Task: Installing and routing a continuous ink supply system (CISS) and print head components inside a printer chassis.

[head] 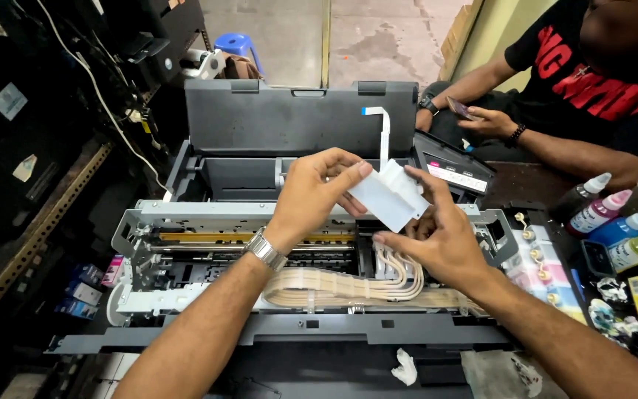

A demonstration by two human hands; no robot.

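Nearest you, the ink tubes (334,287) loop loosely across the open printer (208,295); drop a wrist and you could snag them. Above, your left hand (311,193) pinches the white cover (389,196) from the top, while your right hand (437,236) props it underneath, fingers spread. Its ribbon cable (382,133) runs up behind; tugging could crease it. The ink bottles (614,222) stand well right.
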